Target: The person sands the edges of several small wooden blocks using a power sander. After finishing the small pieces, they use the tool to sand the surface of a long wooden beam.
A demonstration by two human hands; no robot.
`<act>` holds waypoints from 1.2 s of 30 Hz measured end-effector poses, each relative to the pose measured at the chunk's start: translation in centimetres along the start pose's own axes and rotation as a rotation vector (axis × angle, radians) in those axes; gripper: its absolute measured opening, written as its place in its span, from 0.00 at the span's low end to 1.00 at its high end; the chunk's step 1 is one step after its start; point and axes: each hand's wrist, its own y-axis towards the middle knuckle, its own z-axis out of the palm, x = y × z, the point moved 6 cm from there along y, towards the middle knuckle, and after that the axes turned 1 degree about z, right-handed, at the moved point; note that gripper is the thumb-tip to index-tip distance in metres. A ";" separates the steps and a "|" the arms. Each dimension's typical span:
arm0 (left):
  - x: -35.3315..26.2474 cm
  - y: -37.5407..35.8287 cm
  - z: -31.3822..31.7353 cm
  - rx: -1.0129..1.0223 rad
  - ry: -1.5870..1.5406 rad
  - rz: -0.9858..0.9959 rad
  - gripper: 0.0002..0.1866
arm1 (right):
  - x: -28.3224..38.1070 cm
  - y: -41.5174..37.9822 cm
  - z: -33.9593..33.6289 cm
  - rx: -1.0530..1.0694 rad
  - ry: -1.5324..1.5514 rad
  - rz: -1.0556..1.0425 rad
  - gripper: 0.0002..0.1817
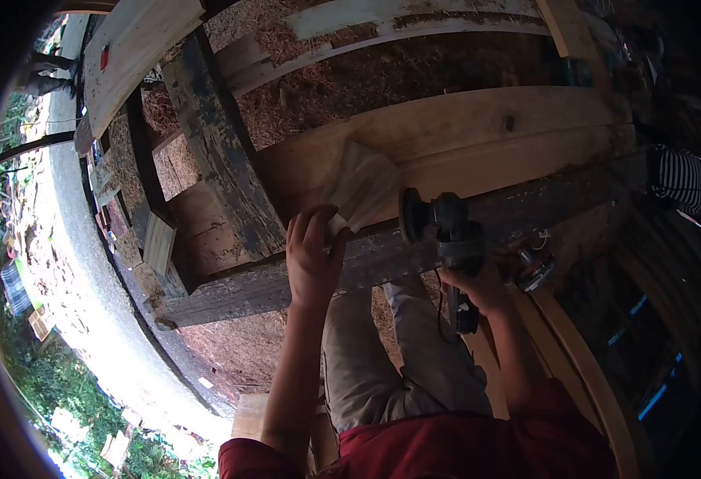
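My left hand (315,243) pinches the near end of a flat, fan-shaped piece of wood (360,182), which lies over the pale planks. My right hand (478,287) is wrapped round the body of a dark angle grinder (458,243). The grinder's round disc (409,215) faces the wood piece, just right of it, with a small gap between them. A cord hangs from the tool near my legs. Under both hands runs a long, weathered beam (366,259).
Pale planks (510,120) lie beyond the beam. A dark, worn crosspiece (218,136) stands left. Another tool (534,267) is right of my right hand. Wood shavings cover the ground. A striped cloth (680,180) is at far right; a person's legs (47,73) show at upper left.
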 end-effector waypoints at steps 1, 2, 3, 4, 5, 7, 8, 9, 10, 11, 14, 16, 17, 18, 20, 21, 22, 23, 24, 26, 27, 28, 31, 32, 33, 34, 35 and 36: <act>0.2 -0.3 0.2 0.066 0.020 -0.027 0.17 | 0.8 0.1 0.3 0.043 -0.049 -0.002 0.26; 0.3 -0.4 0.4 0.095 -0.012 -0.050 0.18 | 1.6 0.1 0.6 0.085 -0.097 -0.005 0.27; 0.3 -0.6 0.7 0.124 -0.045 -0.074 0.20 | 2.5 0.0 1.0 0.103 -0.104 -0.011 0.25; 0.4 -0.8 0.9 0.154 -0.079 -0.099 0.21 | 3.4 -0.1 1.7 0.121 -0.113 -0.017 0.24; 0.2 -0.9 1.0 0.147 -0.081 -0.071 0.21 | 4.0 0.0 2.1 0.139 -0.123 -0.021 0.22; -0.3 -1.0 1.0 0.131 -0.088 -0.017 0.21 | 4.4 0.4 2.3 0.200 -0.230 -0.017 0.23; -0.3 -1.1 1.0 0.122 -0.089 -0.017 0.21 | 4.4 0.5 2.5 0.232 -0.284 -0.015 0.23; -0.2 -1.2 0.8 0.112 -0.089 -0.018 0.21 | 4.6 0.7 2.4 0.233 -0.336 -0.062 0.23; -0.1 -1.4 0.7 0.102 -0.088 -0.020 0.22 | 4.6 1.0 2.5 0.236 -0.388 -0.108 0.23; 0.0 -1.5 0.6 0.097 -0.068 -0.018 0.22 | 4.6 1.1 2.6 0.236 -0.426 -0.137 0.23; 0.4 -2.1 0.4 0.086 -0.014 0.005 0.23 | 4.4 1.5 2.9 0.224 -0.516 -0.185 0.25; 0.8 -2.7 0.5 0.087 0.014 0.048 0.24 | 4.0 1.9 3.1 0.228 -0.481 -0.134 0.26; 0.9 -3.0 0.5 0.082 0.009 0.053 0.24 | 3.9 2.2 3.0 0.223 -0.484 -0.120 0.26; 0.8 -3.3 0.6 0.075 0.003 0.059 0.25 | 3.7 2.4 3.0 0.219 -0.487 -0.106 0.27; 0.9 -3.8 0.4 0.053 0.004 0.053 0.25 | 3.7 3.0 2.7 0.196 -0.547 -0.119 0.27; 1.1 -4.0 0.3 0.040 0.011 0.040 0.25 | 3.9 3.2 2.7 0.184 -0.584 -0.135 0.27; 1.3 -4.0 0.2 0.026 0.019 0.027 0.24 | 4.1 3.4 2.7 0.174 -0.633 -0.171 0.28; 1.5 -4.1 0.2 0.018 0.014 0.032 0.24 | 4.4 3.6 2.8 0.166 -0.683 -0.205 0.28; 1.7 -4.2 0.1 0.011 0.010 0.036 0.24 | 4.0 3.9 2.6 0.162 -0.647 -0.153 0.31; 2.1 -4.4 -0.1 -0.008 0.009 0.031 0.24 | 3.1 4.3 2.1 0.153 -0.575 -0.048 0.37; 2.5 -4.6 0.0 -0.018 0.012 0.024 0.25 | 3.2 4.4 2.2 0.149 -0.587 -0.040 0.37; 2.7 -4.7 0.0 -0.028 0.014 0.018 0.25 | 3.4 4.5 2.2 0.143 -0.598 -0.031 0.37; 3.4 -4.7 -0.2 -0.021 0.028 0.007 0.24 | 4.4 4.3 2.3 0.111 -0.670 -0.026 0.36; 3.7 -4.7 -0.3 -0.018 0.034 0.001 0.22 | 4.6 4.3 2.3 0.099 -0.700 -0.025 0.36; 4.0 -4.9 -0.3 -0.015 0.040 -0.004 0.20 | 4.6 4.3 2.2 0.090 -0.705 -0.021 0.35; 4.3 -5.0 -0.3 -0.011 0.046 -0.008 0.18 | 4.6 4.3 2.1 0.079 -0.710 -0.017 0.35; 4.4 -5.1 -0.3 -0.016 0.044 0.000 0.18 | 4.7 4.3 1.9 0.068 -0.715 -0.013 0.35; 4.5 -5.0 -0.4 -0.021 0.043 0.009 0.17 | 4.7 4.4 1.7 0.045 -0.735 -0.048 0.34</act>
